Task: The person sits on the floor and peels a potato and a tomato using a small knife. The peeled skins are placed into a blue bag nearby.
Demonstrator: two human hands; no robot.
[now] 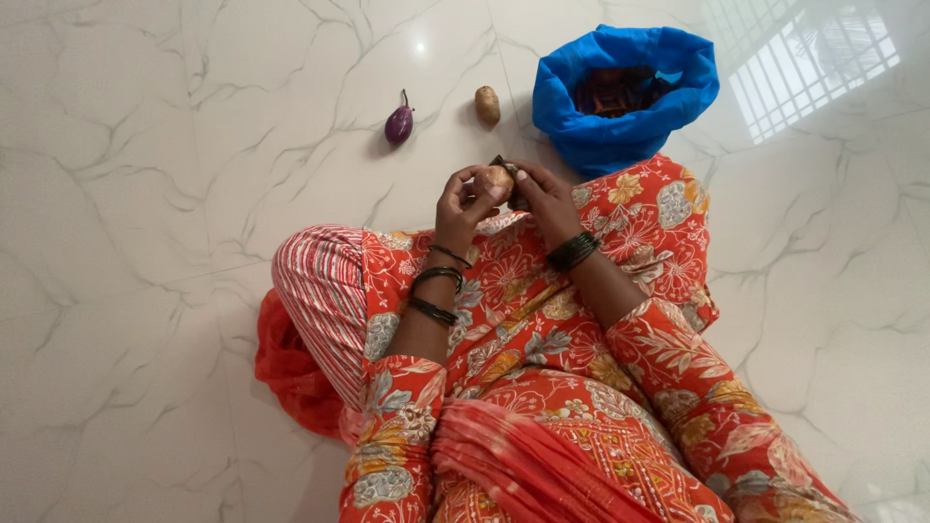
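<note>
Person seated on white marble floor. Left hand & right hand grip one potato btwn them, above lap. Ahead on floor: small purple eggplant, 2nd potato, blue bag, open.

Floor: white marble, grey veining. Bag at 1 o'clock: bright blue, dark reddish contents. Aubergine at 11 o'clock: deep purple. Potato at 12 o'clock: tan brown. Potato in hands: pale brown. Dress: orange-red, floral print in yellow, grey, white. Trouser leg: red-white stripes. Bangles: black.
</note>
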